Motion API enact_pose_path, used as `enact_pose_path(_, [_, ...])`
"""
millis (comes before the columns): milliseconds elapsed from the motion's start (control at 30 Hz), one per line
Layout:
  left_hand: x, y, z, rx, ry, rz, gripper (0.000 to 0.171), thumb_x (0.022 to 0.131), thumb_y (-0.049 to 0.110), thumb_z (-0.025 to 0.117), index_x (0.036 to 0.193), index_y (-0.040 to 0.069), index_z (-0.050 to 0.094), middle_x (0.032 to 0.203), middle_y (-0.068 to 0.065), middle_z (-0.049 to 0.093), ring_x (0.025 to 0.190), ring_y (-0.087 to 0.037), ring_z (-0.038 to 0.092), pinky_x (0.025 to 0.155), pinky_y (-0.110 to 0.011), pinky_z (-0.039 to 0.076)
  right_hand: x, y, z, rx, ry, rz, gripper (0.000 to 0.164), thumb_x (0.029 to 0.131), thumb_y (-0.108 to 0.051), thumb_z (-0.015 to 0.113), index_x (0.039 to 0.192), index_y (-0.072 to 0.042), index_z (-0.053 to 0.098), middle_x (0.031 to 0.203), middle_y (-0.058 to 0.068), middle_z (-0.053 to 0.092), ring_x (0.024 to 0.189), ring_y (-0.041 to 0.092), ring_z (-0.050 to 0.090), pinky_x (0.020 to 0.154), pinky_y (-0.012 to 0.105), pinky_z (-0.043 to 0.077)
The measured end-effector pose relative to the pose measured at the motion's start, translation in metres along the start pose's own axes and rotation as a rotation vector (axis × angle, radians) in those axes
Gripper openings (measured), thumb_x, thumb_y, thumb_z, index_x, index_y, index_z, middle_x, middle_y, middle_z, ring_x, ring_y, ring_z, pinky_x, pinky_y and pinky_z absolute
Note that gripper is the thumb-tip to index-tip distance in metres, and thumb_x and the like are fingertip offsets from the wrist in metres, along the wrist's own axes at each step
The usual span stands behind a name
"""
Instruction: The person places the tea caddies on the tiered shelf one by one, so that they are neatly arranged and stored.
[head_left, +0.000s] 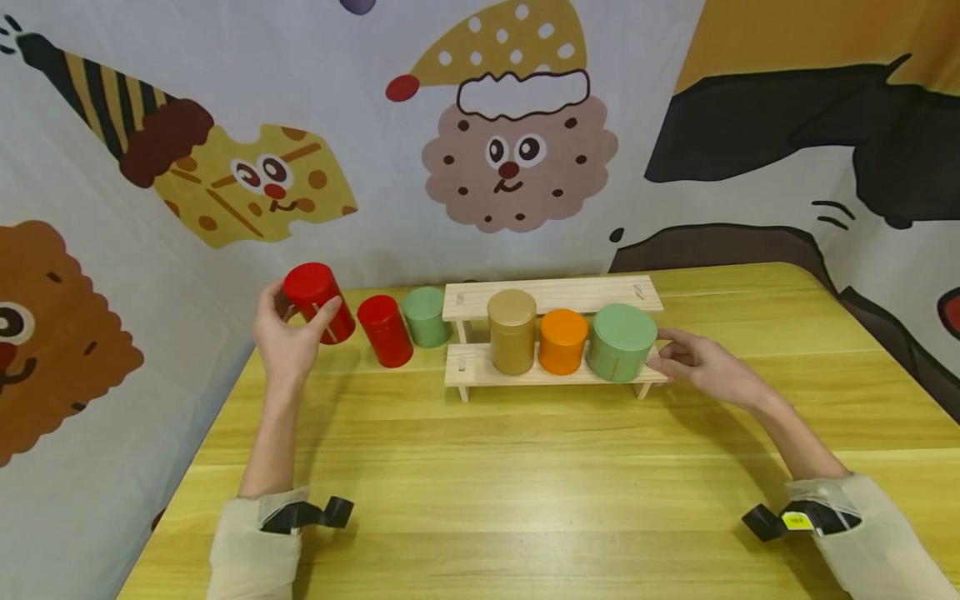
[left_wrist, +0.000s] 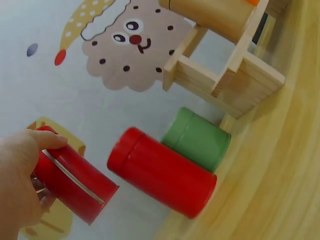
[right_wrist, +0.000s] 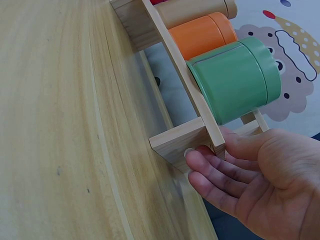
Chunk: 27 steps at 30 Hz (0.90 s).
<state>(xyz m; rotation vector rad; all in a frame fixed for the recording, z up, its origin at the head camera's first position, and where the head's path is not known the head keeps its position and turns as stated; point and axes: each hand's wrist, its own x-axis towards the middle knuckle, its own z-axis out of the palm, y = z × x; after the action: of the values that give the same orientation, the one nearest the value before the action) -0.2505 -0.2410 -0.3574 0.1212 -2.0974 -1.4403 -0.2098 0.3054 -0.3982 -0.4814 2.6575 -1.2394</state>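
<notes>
My left hand (head_left: 287,348) grips a red cylindrical tin (head_left: 313,290), thumb on one side and fingers on the other. The tin is tilted and raised off the table, left of a second red tin (head_left: 386,332) and a small green tin (head_left: 427,318) that stand there. At the right end of a two-step wooden shelf (head_left: 467,367), my right hand (head_left: 708,368) pinches the lower board, thumb above and fingers beneath in the right wrist view. On that lower step stand a gold tin (head_left: 513,333), an orange tin (head_left: 563,343) and a wide green tin (right_wrist: 232,80).
The shelf's upper step (head_left: 555,295) lies behind the lower one and bears no tins. A cloth with cartoon figures (head_left: 390,167) hangs behind and left of the wooden table (head_left: 480,483). Each sleeve carries a black wrist camera (head_left: 339,512).
</notes>
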Motion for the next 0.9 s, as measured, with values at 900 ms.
enact_pose_path(900, [-0.017, 0.06, 0.043, -0.144, -0.061, 0.167, 0.064, 0.084, 0.017, 0.083, 0.14, 0.006, 0.053, 0.127, -0.005, 0.063, 0.112, -0.016, 0.055, 0.101, -0.031, 0.042, 0.0, 0.0, 0.0, 0.023, -0.009, 0.009, 0.063, 0.105, -0.023, 0.056, 0.152, 0.01, 0.029, 0.114, 0.018, 0.065, 0.1, 0.025, 0.065, 0.083, 0.039, 0.056])
